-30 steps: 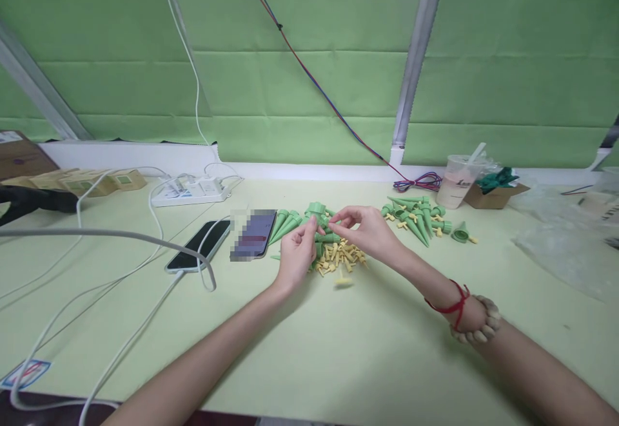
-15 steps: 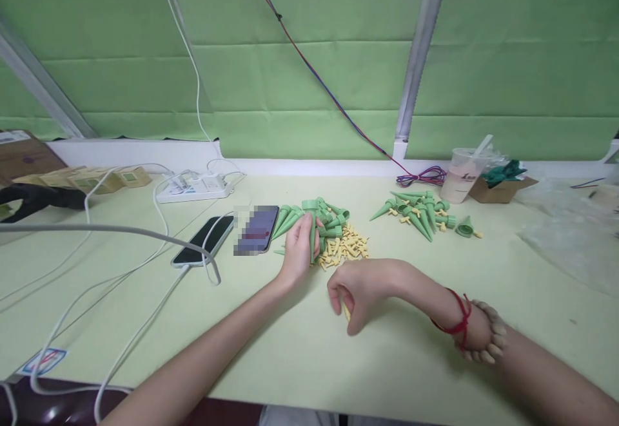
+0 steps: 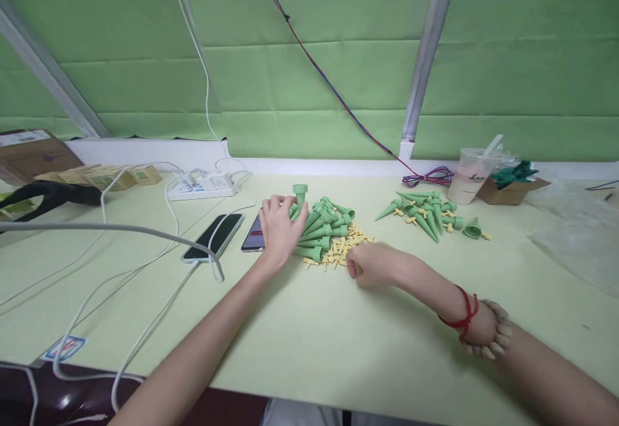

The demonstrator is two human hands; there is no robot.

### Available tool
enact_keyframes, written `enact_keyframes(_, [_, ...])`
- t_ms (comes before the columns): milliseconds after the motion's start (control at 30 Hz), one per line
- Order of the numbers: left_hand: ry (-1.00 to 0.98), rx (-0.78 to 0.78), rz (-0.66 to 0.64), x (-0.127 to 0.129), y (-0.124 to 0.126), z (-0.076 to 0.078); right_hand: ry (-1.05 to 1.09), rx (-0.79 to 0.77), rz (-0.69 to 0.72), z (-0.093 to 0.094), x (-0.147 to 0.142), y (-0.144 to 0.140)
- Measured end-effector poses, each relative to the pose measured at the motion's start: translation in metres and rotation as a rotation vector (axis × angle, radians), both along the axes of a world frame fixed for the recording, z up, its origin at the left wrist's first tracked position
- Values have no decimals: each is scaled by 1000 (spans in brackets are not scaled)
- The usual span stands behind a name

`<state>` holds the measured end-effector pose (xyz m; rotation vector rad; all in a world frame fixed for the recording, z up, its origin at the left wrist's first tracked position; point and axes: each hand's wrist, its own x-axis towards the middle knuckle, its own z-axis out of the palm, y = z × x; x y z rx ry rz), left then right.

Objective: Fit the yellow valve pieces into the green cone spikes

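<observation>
My left hand (image 3: 281, 229) holds a green plastic plant-watering spike (image 3: 300, 195) between thumb and fingers, its wide capped end up. Beside that hand lies a heap of similar green spikes (image 3: 322, 226), some partly hidden by it. A pile of small yellow valve pieces (image 3: 345, 245) spreads along the heap's near right side. At the pile's right edge my right hand (image 3: 374, 265) is closed, fingertips curled downward; whatever is in them is hidden. Farther right is a second group of green spikes (image 3: 428, 210), several with yellow pieces attached.
Two phones lie left of the heap, a dark one (image 3: 213, 239) and one partly under my left hand (image 3: 253, 236). White cables run from a power strip (image 3: 203, 185). At the back right stand a drink cup (image 3: 467, 178), a small carton (image 3: 512, 192) and clear plastic wrap (image 3: 575, 232).
My left hand has moved left and slightly away from me, holding a spike. My right hand has moved forward to the yellow pile; the yellow piece seen in it earlier no longer shows.
</observation>
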<state>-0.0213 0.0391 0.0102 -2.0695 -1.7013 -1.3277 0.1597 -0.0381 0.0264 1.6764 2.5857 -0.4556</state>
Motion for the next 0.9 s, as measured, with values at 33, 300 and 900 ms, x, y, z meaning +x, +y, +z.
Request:
enact_keyframes(33, [71,-28,30,-4,4,-1,-5,-47,-13,1,-1,-1])
enact_keyframes(300, [262,-236,50,-14,15,-8,16,-450,-165,-1,2,6])
enact_keyframes(900, [295,-259,-9,-15,23,-24,-135,-444,-148,-2,-10,1])
